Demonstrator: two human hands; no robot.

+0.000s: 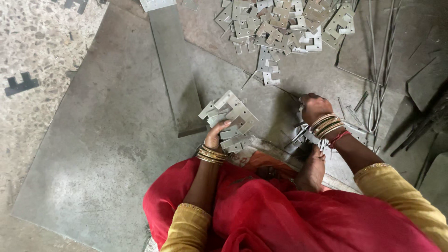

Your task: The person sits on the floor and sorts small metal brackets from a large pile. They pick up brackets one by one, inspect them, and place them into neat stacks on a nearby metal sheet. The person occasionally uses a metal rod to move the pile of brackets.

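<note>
Your left hand [215, 136] grips a stack of E-shaped metal plates [231, 120]; your right hand [313, 106] closes over loose plates [308, 135] on the steel sheet [112, 140].

1. A heap of flat, notched metal plates [284, 21] lies at twelve to one o'clock.
2. A long grey metal strip [175, 70] runs from eleven o'clock toward the centre.
3. Thin metal rods [380, 65] lie at two o'clock.
4. A dark notched piece [19, 84] rests at nine o'clock on the speckled floor [37, 42].
</note>
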